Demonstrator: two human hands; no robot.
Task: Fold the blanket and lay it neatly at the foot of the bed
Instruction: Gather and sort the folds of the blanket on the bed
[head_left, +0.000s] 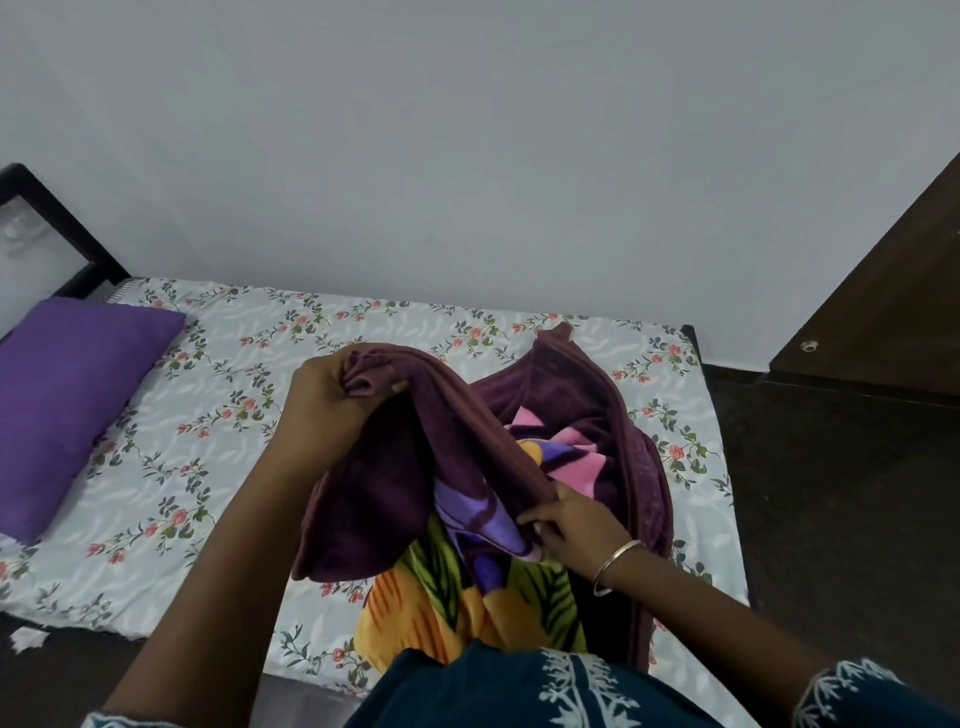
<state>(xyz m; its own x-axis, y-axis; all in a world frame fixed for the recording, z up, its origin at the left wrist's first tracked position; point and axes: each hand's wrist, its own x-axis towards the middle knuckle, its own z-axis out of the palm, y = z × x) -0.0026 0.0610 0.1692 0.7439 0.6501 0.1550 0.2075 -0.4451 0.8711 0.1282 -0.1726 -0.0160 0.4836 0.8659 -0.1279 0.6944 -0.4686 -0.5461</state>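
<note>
Floral sheets cover the bed (249, 415) beneath us. Nearest, our right hand (571, 525) pinches the blanket (467, 467) along its maroon edge; farther out, our left hand (332, 389) grips a bunched corner, lifting it above the mattress. Beyond lies a purple pillow (67, 400) near the wall.

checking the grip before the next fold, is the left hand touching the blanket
Touching. The head view shows the left hand with fingers curled round a bunched maroon edge of the blanket, lifting it above the bed.
</note>
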